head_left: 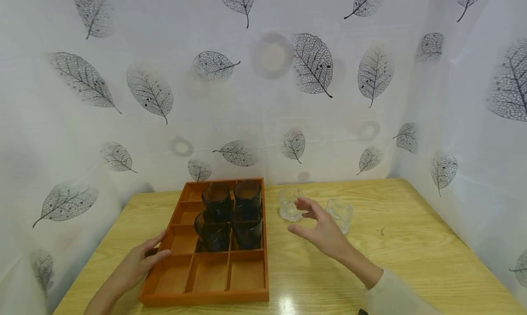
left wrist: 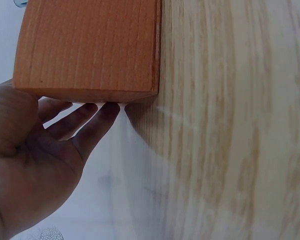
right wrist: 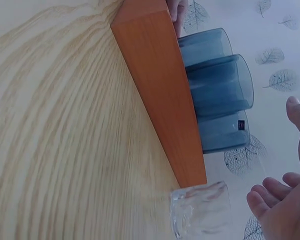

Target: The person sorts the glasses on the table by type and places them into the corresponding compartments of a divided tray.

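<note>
An orange-brown wooden divided tray (head_left: 206, 298) lies on the table. My left hand (head_left: 133, 265) grips its left side, thumb over the rim and fingers along the outer wall; the left wrist view shows those fingertips against the wood (left wrist: 90, 55). Several dark blue-grey glasses (head_left: 212, 232) stand upright in the tray's middle and right columns, rising above the dividers. My right hand (head_left: 325, 232) hovers right of the tray with fingers spread and nothing in its grasp. Close to its fingertips stands a clear wavy glass (head_left: 288, 209). Another clear glass (head_left: 345, 216) sits behind that hand, partly hidden.
The tray stands on a light wood-grain table (head_left: 411, 260). White sheeting (head_left: 263, 100) with a leaf print hangs behind the table and along both sides. A small dark object (head_left: 362, 312) shows at the bottom edge, by the right sleeve.
</note>
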The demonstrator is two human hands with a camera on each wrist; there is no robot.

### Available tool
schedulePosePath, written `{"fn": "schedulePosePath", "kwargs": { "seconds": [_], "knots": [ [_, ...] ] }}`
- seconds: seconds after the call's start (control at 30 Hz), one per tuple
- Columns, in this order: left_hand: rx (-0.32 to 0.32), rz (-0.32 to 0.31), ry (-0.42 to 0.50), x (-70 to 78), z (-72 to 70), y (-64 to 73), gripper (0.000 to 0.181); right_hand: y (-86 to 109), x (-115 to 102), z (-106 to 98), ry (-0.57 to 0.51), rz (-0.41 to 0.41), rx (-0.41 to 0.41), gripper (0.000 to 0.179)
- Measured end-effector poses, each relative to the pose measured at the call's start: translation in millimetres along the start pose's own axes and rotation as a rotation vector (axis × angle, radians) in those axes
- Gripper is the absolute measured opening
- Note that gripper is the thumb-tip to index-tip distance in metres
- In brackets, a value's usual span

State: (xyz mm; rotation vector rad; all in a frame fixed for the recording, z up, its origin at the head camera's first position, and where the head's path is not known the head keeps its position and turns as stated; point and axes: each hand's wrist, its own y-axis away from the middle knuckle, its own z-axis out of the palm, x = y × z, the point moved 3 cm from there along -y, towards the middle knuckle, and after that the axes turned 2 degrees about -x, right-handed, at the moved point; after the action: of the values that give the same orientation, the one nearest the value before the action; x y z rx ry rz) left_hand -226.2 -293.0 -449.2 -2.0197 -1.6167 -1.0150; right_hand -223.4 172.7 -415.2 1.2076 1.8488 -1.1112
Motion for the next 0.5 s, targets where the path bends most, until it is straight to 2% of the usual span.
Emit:
{"fn": "schedulePosePath", "kwargs": {
  "seconds": [0.23, 0.5],
  "knots": [
    [0.004, 0.003, -0.005, -1.0, 0.3, -0.6, 0.069, 5.1, 5, -21, 0.02, -0.048, 0.028, 0.072],
    [-0.005, -0.011, 0.021, 0.8, 0.7, 0.4, 0.07, 18.7, 11, -43, 0.049, -0.003, 0.037, 0.068]
  ]
}}
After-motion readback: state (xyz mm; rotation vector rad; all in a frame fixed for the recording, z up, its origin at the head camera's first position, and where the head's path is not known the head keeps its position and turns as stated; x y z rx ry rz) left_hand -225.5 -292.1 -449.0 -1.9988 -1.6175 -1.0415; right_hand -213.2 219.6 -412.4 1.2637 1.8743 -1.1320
